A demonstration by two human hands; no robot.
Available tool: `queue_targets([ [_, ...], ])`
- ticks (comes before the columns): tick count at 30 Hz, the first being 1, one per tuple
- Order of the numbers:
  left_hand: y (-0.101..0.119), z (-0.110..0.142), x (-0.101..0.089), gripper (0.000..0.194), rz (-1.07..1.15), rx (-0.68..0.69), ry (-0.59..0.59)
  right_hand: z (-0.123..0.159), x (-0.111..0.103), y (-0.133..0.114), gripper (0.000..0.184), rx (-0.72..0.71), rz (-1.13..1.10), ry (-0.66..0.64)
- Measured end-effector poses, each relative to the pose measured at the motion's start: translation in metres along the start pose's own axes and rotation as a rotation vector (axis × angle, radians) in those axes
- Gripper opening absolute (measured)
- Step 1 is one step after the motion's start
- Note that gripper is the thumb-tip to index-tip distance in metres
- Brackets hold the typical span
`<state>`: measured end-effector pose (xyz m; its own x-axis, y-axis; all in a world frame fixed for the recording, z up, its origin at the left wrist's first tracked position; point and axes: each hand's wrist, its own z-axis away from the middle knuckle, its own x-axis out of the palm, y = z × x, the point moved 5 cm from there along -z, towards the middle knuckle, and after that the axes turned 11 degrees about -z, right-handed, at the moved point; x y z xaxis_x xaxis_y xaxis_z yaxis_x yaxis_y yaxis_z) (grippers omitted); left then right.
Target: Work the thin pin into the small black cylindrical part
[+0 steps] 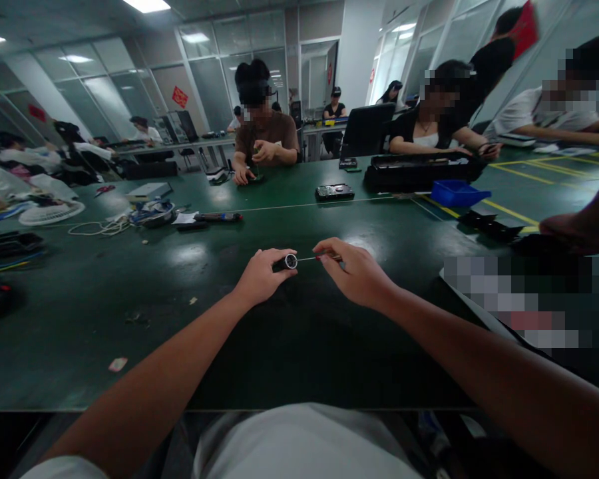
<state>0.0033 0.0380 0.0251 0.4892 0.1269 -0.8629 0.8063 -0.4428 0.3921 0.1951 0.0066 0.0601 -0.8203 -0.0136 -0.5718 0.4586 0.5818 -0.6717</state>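
My left hand (259,274) is closed around a small black cylinder with a silver-rimmed round end (291,261), which resembles a flashlight head. That end faces right, towards my other hand. Between the thumb and fingers of my right hand (352,266) is a thin screwdriver (307,259) with a bit of red at its handle. Its metal shaft points left and its tip is at or very near the cylinder's end; whether they touch I cannot tell. Both hands are held above the green table (259,359), close to its front edge.
A hard drive (334,192) lies ahead, with a blue bin (459,193) and a long black housing (424,173) to its right. Cables (152,211) and a black tool (214,219) lie left. A co-worker (264,126) sits opposite; another person's hand (569,233) reaches in at right.
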Motion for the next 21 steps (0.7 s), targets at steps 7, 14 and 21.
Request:
queue_targets([
  [7,0.0028,0.0016,0.0024,0.038,-0.006,0.030,-0.029,-0.0044,-0.0052,0.0041,0.032,0.084,0.046,0.024],
  [14,-0.0010,0.0009,0.0042,0.037,0.034,0.076,-0.005,-0.0012,-0.0001,0.0024,0.029,0.028,0.009,-0.017],
  [21,-0.0024,0.0001,0.0035,0.038,0.042,0.074,0.019,-0.0027,0.0000,0.0057,0.027,0.085,0.015,-0.025],
])
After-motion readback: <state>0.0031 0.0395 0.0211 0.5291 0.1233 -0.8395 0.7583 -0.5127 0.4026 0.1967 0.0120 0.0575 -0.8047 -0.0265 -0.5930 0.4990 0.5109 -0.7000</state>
